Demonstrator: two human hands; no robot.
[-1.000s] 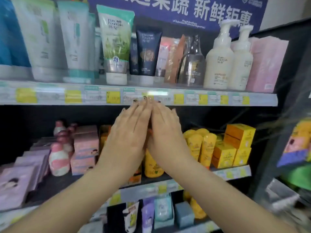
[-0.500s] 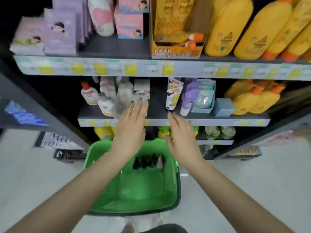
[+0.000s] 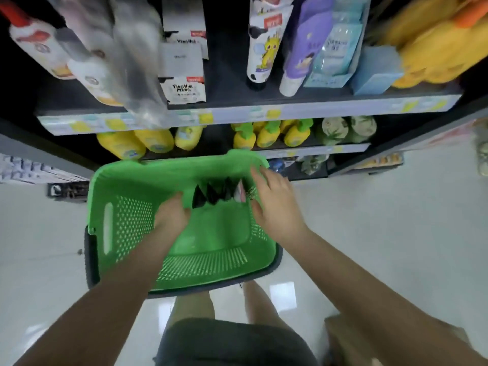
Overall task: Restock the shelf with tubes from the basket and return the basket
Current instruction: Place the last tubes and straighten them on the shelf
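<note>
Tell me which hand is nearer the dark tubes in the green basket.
Left, narrowly. The left hand reaches into the basket, fingertips beside the dark tubes; the right hand hovers just right of them.

Head view, steeply down; close above basket [image 3: 126,220]

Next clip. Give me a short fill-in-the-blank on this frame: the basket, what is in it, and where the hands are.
1. The basket the person reaches into is coloured ____.
2. The dark tubes stand against the basket's ____ wall, the one nearest the shelf.
3. The left hand and right hand are both reaching ____ the basket.
4. The basket is held above a pale, glossy ____.

Missing words: green; far; into; floor
</note>
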